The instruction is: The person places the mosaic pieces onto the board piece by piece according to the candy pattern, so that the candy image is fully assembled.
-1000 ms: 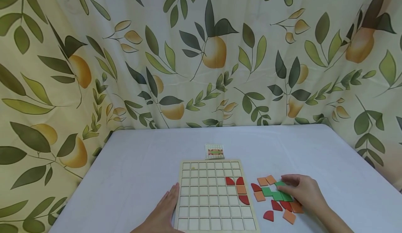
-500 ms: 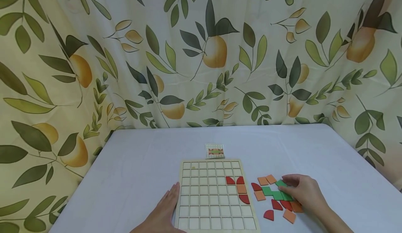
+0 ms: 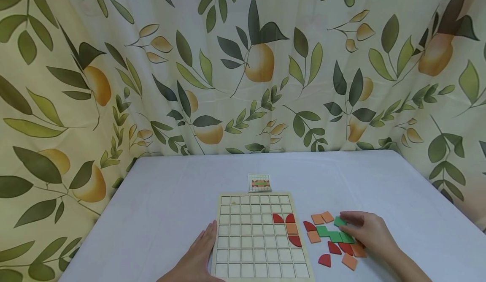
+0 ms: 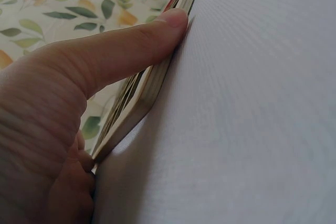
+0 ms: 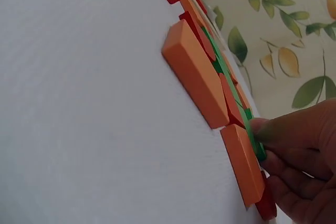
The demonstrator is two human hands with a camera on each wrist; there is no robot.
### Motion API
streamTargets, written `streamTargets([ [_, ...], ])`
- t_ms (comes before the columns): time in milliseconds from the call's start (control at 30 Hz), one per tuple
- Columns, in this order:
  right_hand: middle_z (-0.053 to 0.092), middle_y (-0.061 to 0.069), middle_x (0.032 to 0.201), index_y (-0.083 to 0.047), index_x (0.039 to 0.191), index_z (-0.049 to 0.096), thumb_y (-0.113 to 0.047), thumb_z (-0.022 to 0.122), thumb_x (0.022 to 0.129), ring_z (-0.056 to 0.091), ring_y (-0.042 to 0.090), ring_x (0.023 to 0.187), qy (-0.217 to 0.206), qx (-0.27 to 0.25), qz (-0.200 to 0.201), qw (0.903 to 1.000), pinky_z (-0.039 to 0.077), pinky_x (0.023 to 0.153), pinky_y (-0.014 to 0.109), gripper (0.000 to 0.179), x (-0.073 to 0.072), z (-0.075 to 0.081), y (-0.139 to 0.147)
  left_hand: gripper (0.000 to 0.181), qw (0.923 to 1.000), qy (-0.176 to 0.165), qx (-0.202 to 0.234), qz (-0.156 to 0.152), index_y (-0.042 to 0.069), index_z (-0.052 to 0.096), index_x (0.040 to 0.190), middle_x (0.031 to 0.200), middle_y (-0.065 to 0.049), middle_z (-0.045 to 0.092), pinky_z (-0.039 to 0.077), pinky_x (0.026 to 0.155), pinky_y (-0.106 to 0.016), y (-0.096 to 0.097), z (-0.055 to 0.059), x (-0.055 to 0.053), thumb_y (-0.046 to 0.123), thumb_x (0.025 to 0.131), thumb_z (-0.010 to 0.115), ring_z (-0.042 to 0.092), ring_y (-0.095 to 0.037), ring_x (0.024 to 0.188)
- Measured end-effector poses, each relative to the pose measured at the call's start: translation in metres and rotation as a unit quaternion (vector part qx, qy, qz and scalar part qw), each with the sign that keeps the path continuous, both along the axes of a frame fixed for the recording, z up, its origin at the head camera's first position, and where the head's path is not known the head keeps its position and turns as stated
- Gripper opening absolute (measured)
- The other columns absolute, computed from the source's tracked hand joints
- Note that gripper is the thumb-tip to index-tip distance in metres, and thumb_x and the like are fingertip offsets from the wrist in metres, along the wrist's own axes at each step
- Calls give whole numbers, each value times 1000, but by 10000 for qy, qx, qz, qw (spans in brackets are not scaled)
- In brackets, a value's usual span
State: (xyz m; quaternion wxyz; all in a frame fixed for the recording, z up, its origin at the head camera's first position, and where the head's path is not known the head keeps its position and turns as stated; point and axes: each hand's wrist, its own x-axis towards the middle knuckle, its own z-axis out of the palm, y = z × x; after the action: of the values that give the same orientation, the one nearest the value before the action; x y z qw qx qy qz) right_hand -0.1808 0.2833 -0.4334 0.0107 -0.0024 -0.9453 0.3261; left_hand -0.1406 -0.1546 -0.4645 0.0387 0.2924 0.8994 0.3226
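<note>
My left hand rests along the left side of a pale wooden grid board, fingers straight. In the left wrist view its thumb presses on the board's edge. At the right, my right hand pinches a green square tile between thumb and fingers, low over a group of loose tiles. Its thumb touches green in the right wrist view, where fingers hide part of the tile. Red quarter-round tiles and an orange square tile sit in the board's right columns.
Around the right hand lie loose green tiles, orange tiles and red quarter-round tiles. A small pattern card lies just beyond the board. A leaf-and-fruit curtain hangs behind the white table.
The green tile at my right fingertips has turned slightly and shows more of its face. My left hand and the board have stayed in place.
</note>
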Motion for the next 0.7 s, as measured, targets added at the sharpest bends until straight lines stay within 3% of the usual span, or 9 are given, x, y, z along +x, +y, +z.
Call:
streamTargets([
  [233, 66, 15, 102, 5, 112, 63, -26, 76, 75, 58, 30, 97, -137, -247, 80, 9996, 52, 75, 37, 49, -3, 0, 5, 131, 9997, -212, 99, 74, -12, 5, 141, 147, -29, 11, -11, 97, -7, 0, 1, 1, 66, 60, 72, 8, -40, 135],
  [500, 66, 15, 104, 3, 112, 64, -22, 75, 77, 55, 36, 104, -76, -455, 198, 9987, 49, 80, 44, 45, -5, 9, -12, 131, 10000, -33, 56, 19, -15, 7, 140, 146, -30, 13, -10, 98, -7, -1, 1, 0, 66, 60, 72, 10, -42, 134],
  [700, 67, 12, 102, 0, 109, 66, -21, 77, 76, 56, 34, 103, 122, -499, 330, 9981, 48, 82, 47, 41, -6, 9, -24, 131, 9999, -111, 131, -12, -14, 5, 140, 146, -30, 10, -10, 98, -8, -1, 0, 0, 66, 60, 72, 9, -42, 134],
])
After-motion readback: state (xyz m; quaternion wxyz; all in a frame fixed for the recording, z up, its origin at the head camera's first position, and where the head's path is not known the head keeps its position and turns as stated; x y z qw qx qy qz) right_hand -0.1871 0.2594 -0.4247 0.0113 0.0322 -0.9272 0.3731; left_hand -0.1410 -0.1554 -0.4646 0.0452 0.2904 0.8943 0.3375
